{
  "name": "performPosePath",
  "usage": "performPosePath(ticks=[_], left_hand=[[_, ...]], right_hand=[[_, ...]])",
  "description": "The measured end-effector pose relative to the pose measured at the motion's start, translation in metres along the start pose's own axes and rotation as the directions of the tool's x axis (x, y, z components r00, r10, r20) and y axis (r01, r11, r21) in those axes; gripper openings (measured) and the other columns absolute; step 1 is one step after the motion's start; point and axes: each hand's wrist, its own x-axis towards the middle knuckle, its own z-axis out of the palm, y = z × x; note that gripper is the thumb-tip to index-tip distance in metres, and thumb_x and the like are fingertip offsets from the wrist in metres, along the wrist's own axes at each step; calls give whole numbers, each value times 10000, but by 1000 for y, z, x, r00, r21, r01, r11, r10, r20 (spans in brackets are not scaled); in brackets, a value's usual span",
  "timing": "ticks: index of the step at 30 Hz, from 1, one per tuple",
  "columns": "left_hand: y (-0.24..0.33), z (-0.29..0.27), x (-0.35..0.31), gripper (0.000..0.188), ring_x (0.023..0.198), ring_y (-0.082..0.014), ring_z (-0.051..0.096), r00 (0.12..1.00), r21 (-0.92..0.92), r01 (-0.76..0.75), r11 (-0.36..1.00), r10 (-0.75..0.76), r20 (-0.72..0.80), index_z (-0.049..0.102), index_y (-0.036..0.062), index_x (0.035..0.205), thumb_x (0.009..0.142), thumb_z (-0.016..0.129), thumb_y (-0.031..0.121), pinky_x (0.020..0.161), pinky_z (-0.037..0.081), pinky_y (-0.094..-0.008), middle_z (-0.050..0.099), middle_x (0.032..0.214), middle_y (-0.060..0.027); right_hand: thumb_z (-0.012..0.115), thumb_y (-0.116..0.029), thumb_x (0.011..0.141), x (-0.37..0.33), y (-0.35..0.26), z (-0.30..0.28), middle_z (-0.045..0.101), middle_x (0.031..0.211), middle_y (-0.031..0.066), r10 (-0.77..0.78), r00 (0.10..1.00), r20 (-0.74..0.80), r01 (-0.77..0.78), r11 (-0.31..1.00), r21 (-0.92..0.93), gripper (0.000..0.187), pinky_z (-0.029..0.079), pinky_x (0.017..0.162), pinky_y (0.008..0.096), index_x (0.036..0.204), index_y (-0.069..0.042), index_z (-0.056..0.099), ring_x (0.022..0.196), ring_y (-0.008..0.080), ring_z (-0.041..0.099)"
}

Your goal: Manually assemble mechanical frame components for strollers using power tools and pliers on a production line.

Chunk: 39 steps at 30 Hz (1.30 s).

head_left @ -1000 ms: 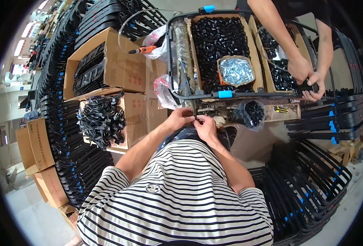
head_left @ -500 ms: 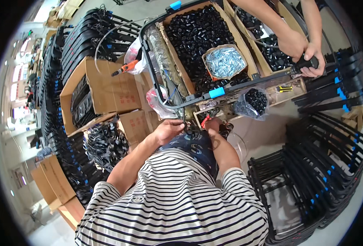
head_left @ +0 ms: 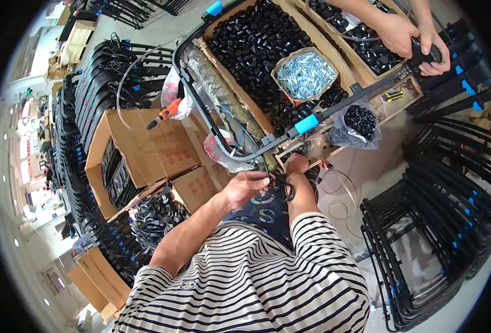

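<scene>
My left hand (head_left: 247,187) is closed on a black cable (head_left: 287,190) in front of my lap, thumb against fingertips. The cable hangs in loops beside my right wrist. My right hand (head_left: 296,164) reaches into the near end of a shallow wooden tray (head_left: 342,149); its fingers are hidden there. Above both hands lies a black tubular frame (head_left: 334,107) with blue sleeves (head_left: 306,125), resting across the cartons. At its right corner, another person's hands (head_left: 435,54) grip a black bulbous part (head_left: 423,53).
Under the frame stand a carton of black plastic caps (head_left: 240,44) and a box of silver screws (head_left: 306,75). A bag of black parts (head_left: 362,122) sits on the tray. An orange power driver (head_left: 166,112) lies left, above a cardboard box (head_left: 151,147). Stacked frames (head_left: 423,211) stand right.
My right hand has gone from a red-handled thing beside the tray into the tray. The left hand still holds the cable. The whole view has shifted and tilted a little.
</scene>
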Motion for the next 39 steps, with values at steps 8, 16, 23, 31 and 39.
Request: performPosePath(ticks=[8,16,23,31,39], left_hand=[[1,6,6,292,829,-113,583,996,-5,-8,1000,9,92,640,-17,1156,910,666,137,768,473,-255,673,1007,-49],[-19,-4,1,279,832,-110,571,995,-206,-78,975,89,42,638,1,1167,923,646,136,768,476,-248,657,1013,-45],[-20,-11,10,187,873,-143,619,996,-303,-29,953,53,71,669,31,1105,927,627,69,798,515,-263,678,1012,-65],[-31,-20,26,249,963,-167,633,997,-343,-35,939,57,52,633,14,1169,928,616,73,883,525,-292,670,1046,-69],[-30,-17,30,243,950,-188,632,991,-394,1,919,53,126,598,19,1174,932,599,37,886,525,-313,653,999,-78]], right_hand=[[495,-265,923,52,25,97,602,1076,159,361,738,-571,-322,931,172,260,533,733,446,938,-111,705,1008,326,600],[632,-236,849,-43,32,-24,593,1119,150,261,902,-344,-132,925,357,235,523,744,355,1023,-80,652,990,282,595],[639,-54,774,-150,103,-78,628,1035,94,-225,972,-62,-22,-351,936,305,494,784,303,1070,16,607,960,136,599],[637,-94,779,-321,112,-172,656,897,50,-383,892,-241,350,246,904,180,485,757,287,938,-14,666,802,144,621],[614,-93,794,-311,76,-185,669,886,164,-434,878,-200,446,595,669,138,504,728,383,891,-3,653,780,298,657]])
